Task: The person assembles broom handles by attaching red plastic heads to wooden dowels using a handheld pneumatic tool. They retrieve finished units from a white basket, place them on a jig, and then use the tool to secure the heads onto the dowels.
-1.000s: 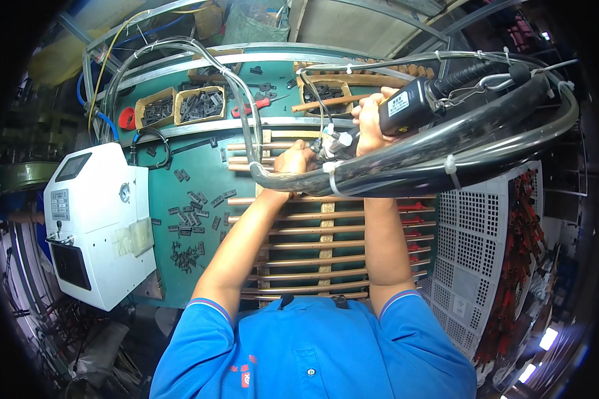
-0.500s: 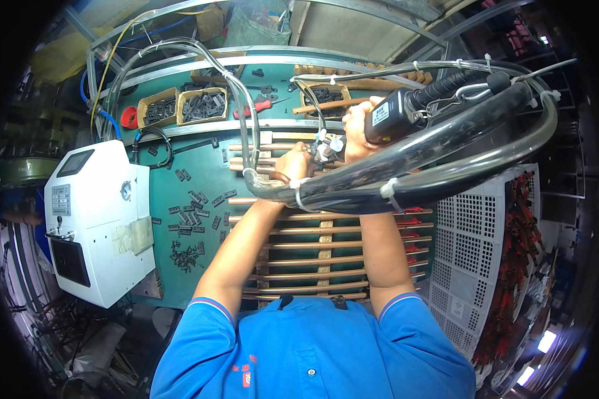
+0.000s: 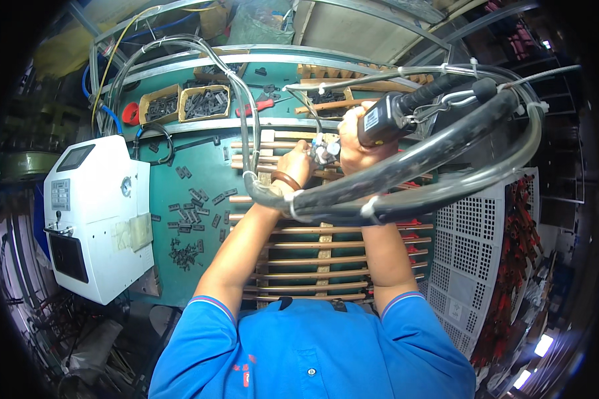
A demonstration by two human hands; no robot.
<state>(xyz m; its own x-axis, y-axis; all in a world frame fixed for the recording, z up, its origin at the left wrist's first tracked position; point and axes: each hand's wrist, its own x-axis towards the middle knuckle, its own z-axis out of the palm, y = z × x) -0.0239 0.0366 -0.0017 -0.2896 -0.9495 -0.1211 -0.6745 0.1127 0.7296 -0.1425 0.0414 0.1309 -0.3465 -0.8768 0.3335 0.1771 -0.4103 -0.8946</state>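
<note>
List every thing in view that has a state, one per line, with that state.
Right hand: closed around the black tool handle.
Black tool: held over the copper tubes, tip pointing left, hoses attached.
Left hand: fingers at the tool tip, wrist under the hose bundle.
Hose bundle: looped across both forearms.
Copper tubes: lying in parallel rows.
Two small boxes: open, holding dark parts.
White machine: standing at the left, untouched.

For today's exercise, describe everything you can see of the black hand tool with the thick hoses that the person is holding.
The black hand tool is a chunky, dark-bodied unit bearing a small white label, lying roughly level above the rack of copper tubes. The right hand grips its front end; the left hand sits beside its small metal tip. From its rear, thick black hoses and thin clear lines, bundled with white ties, loop round under both forearms. Whether it is running cannot be told.
</note>
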